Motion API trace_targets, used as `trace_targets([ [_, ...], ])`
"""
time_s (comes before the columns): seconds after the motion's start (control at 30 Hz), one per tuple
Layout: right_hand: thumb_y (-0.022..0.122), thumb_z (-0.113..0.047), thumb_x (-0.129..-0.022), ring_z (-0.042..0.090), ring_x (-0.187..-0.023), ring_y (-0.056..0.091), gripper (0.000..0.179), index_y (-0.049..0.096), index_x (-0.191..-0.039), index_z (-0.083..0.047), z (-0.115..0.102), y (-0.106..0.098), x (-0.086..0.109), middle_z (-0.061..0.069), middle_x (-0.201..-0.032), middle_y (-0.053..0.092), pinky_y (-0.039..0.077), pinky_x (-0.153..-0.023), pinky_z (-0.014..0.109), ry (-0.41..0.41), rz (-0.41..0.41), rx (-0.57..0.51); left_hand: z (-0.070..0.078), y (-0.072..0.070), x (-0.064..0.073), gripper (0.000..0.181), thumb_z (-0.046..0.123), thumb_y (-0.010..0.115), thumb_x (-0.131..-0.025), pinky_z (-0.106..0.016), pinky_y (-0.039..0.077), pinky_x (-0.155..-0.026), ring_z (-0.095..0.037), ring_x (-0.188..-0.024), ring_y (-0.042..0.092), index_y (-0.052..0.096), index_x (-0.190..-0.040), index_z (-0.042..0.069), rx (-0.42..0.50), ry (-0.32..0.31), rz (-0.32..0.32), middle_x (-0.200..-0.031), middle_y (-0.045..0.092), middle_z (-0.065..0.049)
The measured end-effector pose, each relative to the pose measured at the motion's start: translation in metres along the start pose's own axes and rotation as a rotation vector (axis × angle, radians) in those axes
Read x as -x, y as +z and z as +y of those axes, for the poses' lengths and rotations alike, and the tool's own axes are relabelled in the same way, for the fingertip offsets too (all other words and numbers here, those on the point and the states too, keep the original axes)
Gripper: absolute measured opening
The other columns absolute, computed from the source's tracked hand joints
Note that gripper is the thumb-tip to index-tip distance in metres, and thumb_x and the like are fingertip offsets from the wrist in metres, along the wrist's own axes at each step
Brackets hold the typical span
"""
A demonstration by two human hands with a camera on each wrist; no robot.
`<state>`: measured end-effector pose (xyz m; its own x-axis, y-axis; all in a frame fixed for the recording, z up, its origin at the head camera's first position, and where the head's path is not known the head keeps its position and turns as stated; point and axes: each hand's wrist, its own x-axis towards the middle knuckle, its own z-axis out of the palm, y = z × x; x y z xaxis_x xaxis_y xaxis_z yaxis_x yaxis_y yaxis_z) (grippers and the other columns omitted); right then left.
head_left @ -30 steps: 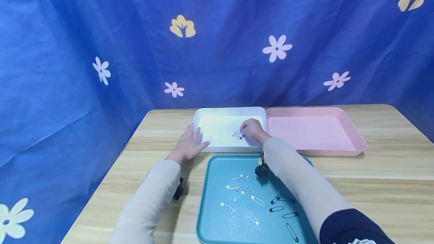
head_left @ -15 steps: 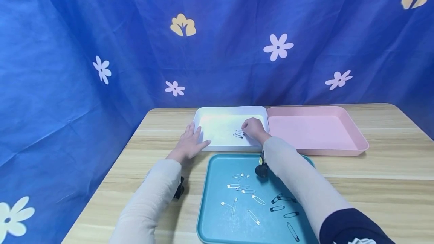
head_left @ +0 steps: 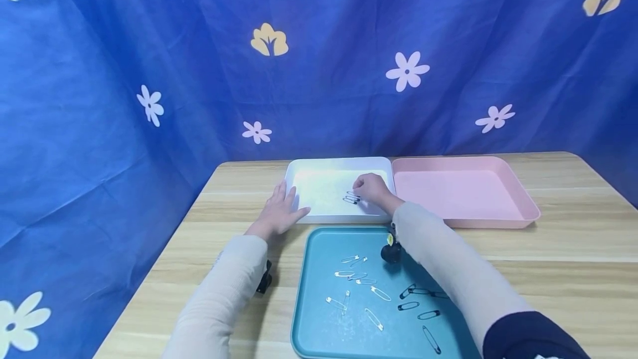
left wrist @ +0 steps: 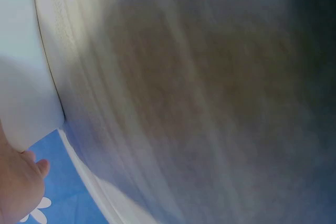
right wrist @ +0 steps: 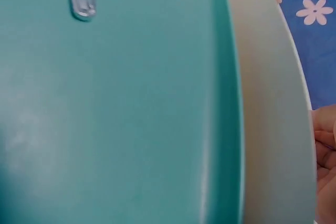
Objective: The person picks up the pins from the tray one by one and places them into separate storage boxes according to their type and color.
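Observation:
My left hand (head_left: 274,216) lies with fingers spread at the left end of the white tray (head_left: 319,184), its fingertips along the rim. Inside that tray, toward the right, a few black safety pins (head_left: 351,200) lie close together. Right over them my right hand (head_left: 376,191) is lowered, thumb and fingertips pinching the uppermost pin, which the fingers partly hide. The right wrist view shows the curled right hand (right wrist: 326,166) beyond the tray's wall, its fingertips out of sight. Only part of the left hand (left wrist: 21,187) appears in the left wrist view.
Nearer me is a teal tray (head_left: 329,237), with several silver safety pins (head_left: 381,293) at its left and middle and several black ones (head_left: 431,339) at its right, under my right forearm. A pink tray (head_left: 453,195) adjoins the white one. A blue curtain (head_left: 324,98) hangs behind the table.
My right forearm and wrist have shifted slightly to the right, while the fingertips stay at the black safety pins. The left hand keeps its place on the white tray.

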<state>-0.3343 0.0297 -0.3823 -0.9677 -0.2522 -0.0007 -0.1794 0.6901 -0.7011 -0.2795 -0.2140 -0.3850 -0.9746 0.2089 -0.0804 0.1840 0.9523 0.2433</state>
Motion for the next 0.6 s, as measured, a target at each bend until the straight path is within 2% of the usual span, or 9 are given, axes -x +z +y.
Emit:
trace_targets([
  [0.3,0.059,-0.013,-0.080,0.016,-0.073,0.055,0.013,0.065,-0.084,-0.003,-0.002,-0.015,0.020,0.005,-0.080,0.063,0.045,-0.067,0.028,-0.064,-0.010,-0.060,0.001,-0.001,0.001,0.081,0.059,0.031,-0.083,-0.050,0.008,-0.100,-0.033,-0.127,-0.007,0.011,-0.138,0.003,0.013,-0.005,-0.009,-0.140,-0.008,-0.021],
  [0.6,0.059,-0.017,-0.081,0.017,-0.082,0.050,0.019,0.063,-0.094,-0.004,0.000,-0.027,0.045,0.003,-0.091,0.060,0.041,-0.073,0.031,0.059,-0.110,-0.174,0.001,-0.002,0.002,0.081,0.059,0.031,-0.083,-0.050,0.009,-0.099,-0.034,-0.127,-0.007,0.013,-0.137,0.001,0.016,0.013,0.002,-0.140,-0.007,-0.021],
])
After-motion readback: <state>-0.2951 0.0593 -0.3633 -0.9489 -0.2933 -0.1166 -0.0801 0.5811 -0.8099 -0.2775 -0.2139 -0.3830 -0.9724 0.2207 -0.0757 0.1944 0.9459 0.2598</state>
